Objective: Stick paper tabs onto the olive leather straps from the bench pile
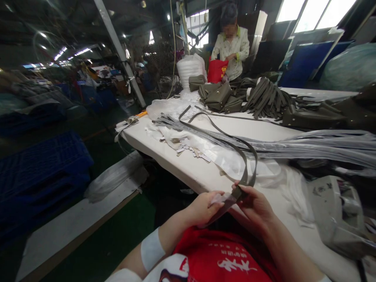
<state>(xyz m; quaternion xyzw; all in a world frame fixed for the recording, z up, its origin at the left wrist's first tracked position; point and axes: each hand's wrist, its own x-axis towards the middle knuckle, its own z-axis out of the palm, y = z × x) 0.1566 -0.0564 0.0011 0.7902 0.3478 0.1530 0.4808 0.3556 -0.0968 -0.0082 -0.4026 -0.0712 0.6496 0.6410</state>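
My left hand [204, 207] and my right hand [255, 205] are close together over my lap, at the near edge of the white table [202, 172]. Both pinch the end of a long olive-grey strap [245, 156], with a pale translucent strip at its tip between my fingers. The strap loops up from my hands and runs back across the table toward the far side. My fingers are closed on it. A red apron [223, 258] with white lettering covers my lap below the hands.
Long grey wrapped strips [308, 147] lie across the table to the right. Olive bags [219, 98] and a heap of dark straps [267, 102] sit at the far end, where another person in a pale shirt [232, 47] stands. Blue crates [41, 168] stand on the floor at left.
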